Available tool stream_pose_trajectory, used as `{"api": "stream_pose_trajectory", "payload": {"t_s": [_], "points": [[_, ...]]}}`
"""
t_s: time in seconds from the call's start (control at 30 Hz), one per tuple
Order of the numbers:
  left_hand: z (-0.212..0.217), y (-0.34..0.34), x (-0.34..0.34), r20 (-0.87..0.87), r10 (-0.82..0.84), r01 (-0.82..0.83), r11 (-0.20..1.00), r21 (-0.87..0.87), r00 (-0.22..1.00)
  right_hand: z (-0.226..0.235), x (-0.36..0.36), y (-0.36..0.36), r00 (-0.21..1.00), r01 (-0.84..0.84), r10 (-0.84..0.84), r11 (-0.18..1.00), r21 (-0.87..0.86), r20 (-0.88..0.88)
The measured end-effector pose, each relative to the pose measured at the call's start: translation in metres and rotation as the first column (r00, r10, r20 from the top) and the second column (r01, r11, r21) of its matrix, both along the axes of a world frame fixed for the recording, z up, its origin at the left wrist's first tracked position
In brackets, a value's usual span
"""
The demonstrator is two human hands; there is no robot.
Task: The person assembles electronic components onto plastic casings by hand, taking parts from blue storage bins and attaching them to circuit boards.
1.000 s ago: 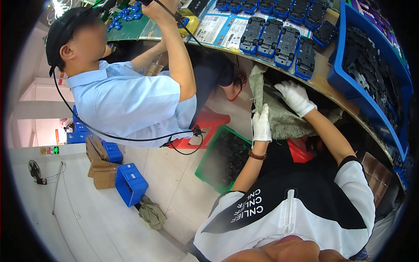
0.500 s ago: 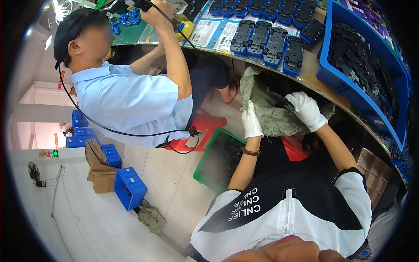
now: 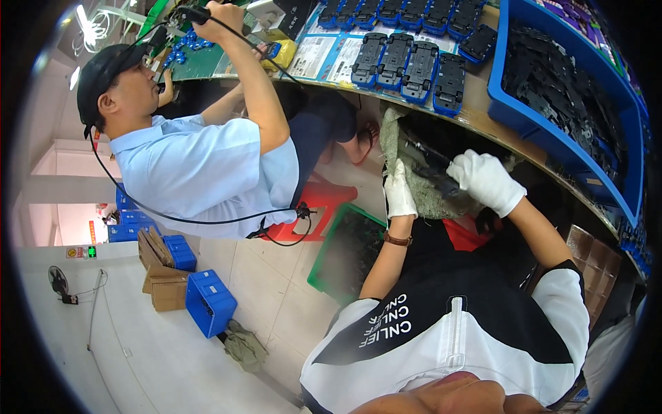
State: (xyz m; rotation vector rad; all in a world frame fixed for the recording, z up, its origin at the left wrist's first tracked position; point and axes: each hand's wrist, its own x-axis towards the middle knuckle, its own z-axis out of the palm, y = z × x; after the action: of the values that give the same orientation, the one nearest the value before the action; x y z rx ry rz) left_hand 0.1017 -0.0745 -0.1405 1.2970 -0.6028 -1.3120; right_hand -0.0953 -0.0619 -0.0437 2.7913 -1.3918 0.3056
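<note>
My left hand (image 3: 400,193), in a white glove, pinches the near-left rim of a grey-green woven sack (image 3: 390,134) below the bench edge. The sack's mouth hangs open, and dark pieces show dimly inside it. Over the mouth, my right hand (image 3: 485,182), also gloved in white, is closed on a black plastic part (image 3: 449,188). Motion blurs that part, so its exact shape and whether there is more than one cannot be made out. The fingertips of my right hand are partly hidden behind the glove's back.
Blue-and-black toy car bodies (image 3: 417,72) stand in rows on the bench (image 3: 476,103). A blue bin (image 3: 545,124) of flat black parts sits at the right. A co-worker (image 3: 200,159) in light blue works at the left. Below are a red stool (image 3: 324,200) and a green crate (image 3: 324,265).
The black part in my right hand has swung down and nearer over the sack's mouth. My left hand stays at the sack's rim. The co-worker's raised hand has shifted left.
</note>
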Motion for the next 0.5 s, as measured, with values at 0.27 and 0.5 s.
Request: {"api": "stream_pose_trajectory", "payload": {"t_s": [0.27, 0.5], "points": [[-0.007, 0.007, 0.006, -0.257, -0.047, 0.050, 0.999, 0.008, 0.965, 0.122, -0.030, 0.044, 0.931, -0.016, 0.107, 0.967, -0.253, 0.348], [-0.018, 0.004, -0.007, -0.124, -0.123, 0.133, 0.988, 0.082, 0.985, 0.164, -0.165, 0.067, 0.766, 0.636, -0.360, 0.539, -0.552, 0.532]]}}
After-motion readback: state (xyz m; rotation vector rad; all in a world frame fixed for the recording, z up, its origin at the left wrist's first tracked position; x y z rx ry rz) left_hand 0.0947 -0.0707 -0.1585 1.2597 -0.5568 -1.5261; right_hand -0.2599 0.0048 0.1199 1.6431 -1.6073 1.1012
